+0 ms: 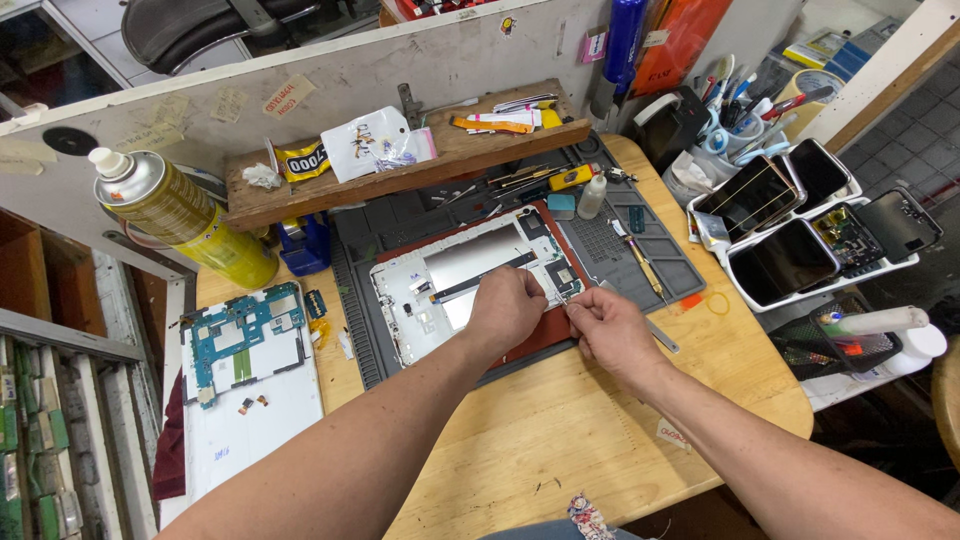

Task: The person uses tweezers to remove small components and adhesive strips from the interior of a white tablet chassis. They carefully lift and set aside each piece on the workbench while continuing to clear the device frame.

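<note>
Left hand [507, 308] fingers curled on opened tablet [470, 280], right hand [608, 328] fingers pinching thin tool [562, 297], mid-worktop [560, 440]

A round-edged wooden table [560, 430] carries everything here. A grey ribbed work mat [640, 250] lies across its far half, with a red pad [545, 335] on the mat and an opened tablet frame [440, 290] on the pad. At the left edge lies a white tablet back cover [250, 420] bearing a blue-green circuit board [240, 330]. A yellow spray can [180, 215] lies tilted at the far left corner, beside a blue box [305, 245]. A rough wooden plank shelf [400, 175] spans the back. On the right rests a white tray of phones [800, 235].
</note>
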